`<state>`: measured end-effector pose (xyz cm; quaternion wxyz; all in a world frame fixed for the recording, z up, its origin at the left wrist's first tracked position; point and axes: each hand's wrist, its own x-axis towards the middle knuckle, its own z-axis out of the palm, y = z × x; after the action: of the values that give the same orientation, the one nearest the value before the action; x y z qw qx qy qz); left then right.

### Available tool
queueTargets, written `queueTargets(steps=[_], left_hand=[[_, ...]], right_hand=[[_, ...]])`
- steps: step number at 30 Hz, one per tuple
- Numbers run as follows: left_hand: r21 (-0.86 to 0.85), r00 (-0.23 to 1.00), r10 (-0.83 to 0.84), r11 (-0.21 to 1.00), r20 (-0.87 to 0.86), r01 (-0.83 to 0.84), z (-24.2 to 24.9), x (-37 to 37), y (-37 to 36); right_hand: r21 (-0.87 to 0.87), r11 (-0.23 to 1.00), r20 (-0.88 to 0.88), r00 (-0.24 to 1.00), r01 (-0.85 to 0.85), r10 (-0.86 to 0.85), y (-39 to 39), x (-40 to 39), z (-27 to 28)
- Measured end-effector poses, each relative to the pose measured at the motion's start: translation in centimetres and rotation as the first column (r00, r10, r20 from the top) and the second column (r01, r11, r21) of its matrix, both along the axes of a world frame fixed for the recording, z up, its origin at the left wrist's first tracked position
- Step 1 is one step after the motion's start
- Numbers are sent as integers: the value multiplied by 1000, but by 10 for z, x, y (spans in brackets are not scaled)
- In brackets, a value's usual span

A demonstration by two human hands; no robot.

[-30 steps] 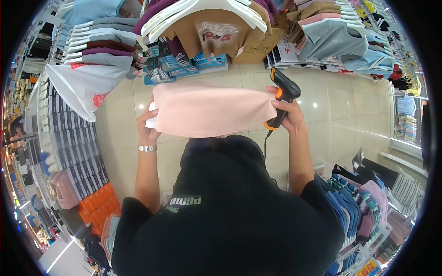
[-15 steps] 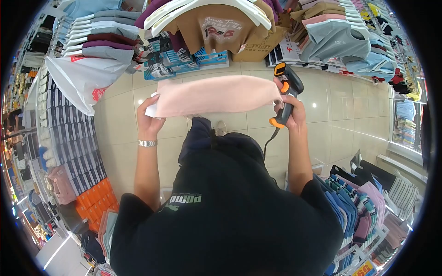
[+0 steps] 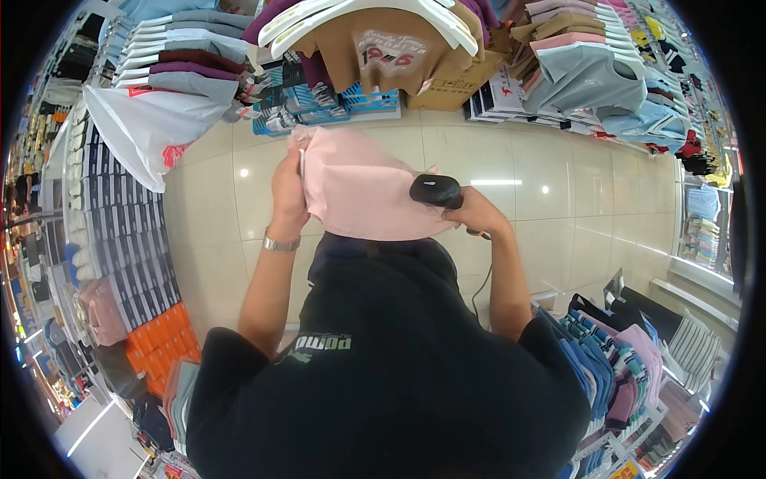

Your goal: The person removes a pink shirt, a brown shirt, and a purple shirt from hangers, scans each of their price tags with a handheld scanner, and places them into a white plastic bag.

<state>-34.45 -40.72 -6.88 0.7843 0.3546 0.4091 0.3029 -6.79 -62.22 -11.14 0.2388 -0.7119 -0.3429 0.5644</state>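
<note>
A light pink folded garment (image 3: 359,191) hangs in front of my waist, sagging and creased across its middle. My left hand (image 3: 290,191) is closed on its left edge, with the fingers partly hidden behind the cloth. In my right hand (image 3: 480,212) is a black and orange barcode scanner (image 3: 436,191), its dark head over the garment's right end. Whether the right fingers also pinch the cloth is hidden from me. A thin cable (image 3: 481,291) runs down from the scanner toward my body.
Ahead hangs a brown printed shirt (image 3: 383,52) on white hangers, with a cardboard box (image 3: 447,89) below. Racks of grey shirts (image 3: 586,80) stand at the right. Stacked shoeboxes (image 3: 132,227) and orange boxes (image 3: 163,343) line the left. Tiled floor (image 3: 558,207) lies between.
The pink garment has gone from stretched out to sagging and bunched. My hands have come closer together, the right one moving left and turning the scanner's head over the cloth.
</note>
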Motion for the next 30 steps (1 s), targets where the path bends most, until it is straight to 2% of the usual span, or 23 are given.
queueTargets(steps=[1, 2, 5, 6, 9, 12, 15, 23, 30], left_hand=[[20, 1000, -1, 1000, -17, 2, 4, 5, -4], [-16, 998, -17, 1000, 57, 18, 8, 7, -7], [-5, 966, -216, 976, 144, 219, -3, 5, -2], [-4, 949, -288, 957, 129, 291, 13, 9, -2], [-71, 936, -315, 942, 156, 328, 20, 17, -4], [-16, 922, -387, 922, 16, 388, 23, 23, -4], [64, 909, -409, 908, -76, 413, 18, 24, -3], [112, 907, -414, 900, -74, 420, 13, 22, -1], [126, 909, -408, 901, -78, 415, 10, 18, -1]], right_hand=[[-3, 1000, 11, 1000, 4, -4, 3, -4, 0], [-6, 1000, 23, 1000, 9, -9, 6, -9, 1], [17, 1000, -6, 1000, 4, -4, 9, -17, -13], [31, 1000, -27, 1000, -1, 2, 9, -19, -20], [-10, 999, -13, 999, -31, 30, 10, -29, -22], [-17, 999, 17, 999, -43, 43, 11, -37, -17], [-29, 999, 22, 1000, -18, 19, 6, -38, -38], [-35, 999, 50, 998, -37, 39, -2, -41, -60], [-52, 997, 32, 998, -57, 59, 6, -44, -43]])
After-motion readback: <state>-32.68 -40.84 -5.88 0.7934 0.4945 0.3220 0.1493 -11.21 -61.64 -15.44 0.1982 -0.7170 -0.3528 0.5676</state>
